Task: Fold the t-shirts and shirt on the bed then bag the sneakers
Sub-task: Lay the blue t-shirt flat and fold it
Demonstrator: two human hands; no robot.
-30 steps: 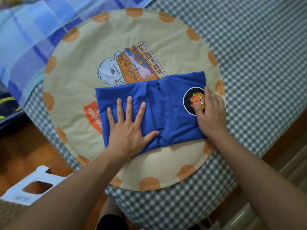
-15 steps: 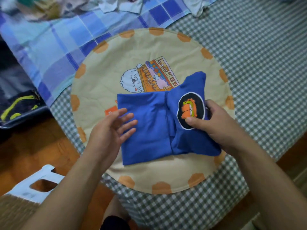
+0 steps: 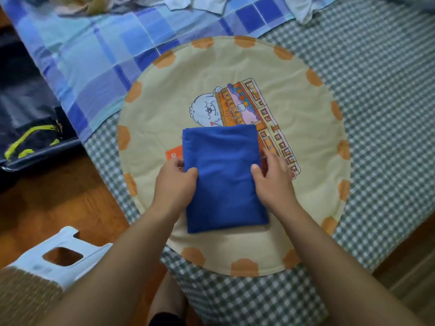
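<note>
A blue t-shirt (image 3: pixel 223 175), folded into a compact rectangle, lies on a round beige mat (image 3: pixel 306 161) with a cartoon print, on the bed. My left hand (image 3: pixel 175 182) grips the shirt's left edge, thumb on top and fingers tucked under. My right hand (image 3: pixel 274 180) grips the right edge the same way. The shirt's round printed badge is hidden inside the fold. Crumpled garments (image 3: pixel 193 3) lie at the far edge of the bed. No sneakers or bag can be made out.
The bed has a green checked sheet (image 3: pixel 381 90) and a blue plaid cover (image 3: pixel 98 55). A wooden floor (image 3: pixel 58 201) lies to the left, with a white plastic stool (image 3: pixel 58 257) and a dark item with yellow-green stripes (image 3: pixel 30 140).
My right hand folded the badge half of the shirt over to the left, halving it. Both hands moved from on top of the shirt to grip its two side edges.
</note>
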